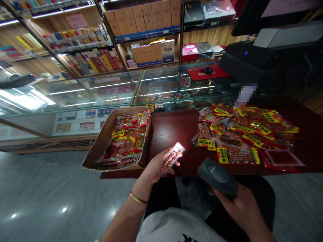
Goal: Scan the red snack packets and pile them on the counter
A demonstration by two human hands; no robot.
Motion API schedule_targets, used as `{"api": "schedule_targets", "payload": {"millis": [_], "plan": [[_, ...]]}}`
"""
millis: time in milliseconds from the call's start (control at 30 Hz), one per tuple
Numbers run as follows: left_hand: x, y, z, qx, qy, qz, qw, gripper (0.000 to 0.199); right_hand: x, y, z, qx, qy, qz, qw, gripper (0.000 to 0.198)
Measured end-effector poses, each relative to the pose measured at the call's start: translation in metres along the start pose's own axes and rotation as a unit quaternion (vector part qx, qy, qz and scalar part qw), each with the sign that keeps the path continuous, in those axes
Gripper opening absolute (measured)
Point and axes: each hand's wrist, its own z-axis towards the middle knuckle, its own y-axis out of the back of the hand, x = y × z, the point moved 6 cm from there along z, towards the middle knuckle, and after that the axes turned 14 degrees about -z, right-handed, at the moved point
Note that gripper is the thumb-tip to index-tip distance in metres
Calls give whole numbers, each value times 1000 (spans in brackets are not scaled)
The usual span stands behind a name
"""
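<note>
My left hand, with a gold bangle on the wrist, is closed on a small snack packet with a shiny red and clear wrapper. It is above the front edge of the dark red table. In my right hand is a dark grey barcode scanner, its head tilted up and left toward the packet, a gap between them. The fingers under the scanner are partly hidden. Beyond it lies a pile of yellow and red snack packets. Left of my left hand stands a cardboard box holding more snack packets.
Behind the table runs a glass display counter, with a mouse on a red mat. A monitor and black machine stand at the right. Shelves of cartons line the back wall.
</note>
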Motion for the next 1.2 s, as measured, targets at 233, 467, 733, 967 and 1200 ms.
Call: {"api": "schedule_targets", "payload": {"millis": [233,467,733,967,1200], "plan": [[1,-2,0,6,10,-26,1000,50,-6,-5,-4,35,-37,19,999,25],[12,-10,9,-24,13,-5,1000,36,-7,4,-2,-3,-67,46,997,19],[0,-108,59,119,-183,239,946,31,-34,18,-29,-13,-158,78,984,19],[30,-193,127,226,-300,493,785,42,-62,33,-52,-68,-200,62,975,20],[50,-212,153,232,-353,638,643,48,-65,33,-48,-74,-174,58,980,20]]}}
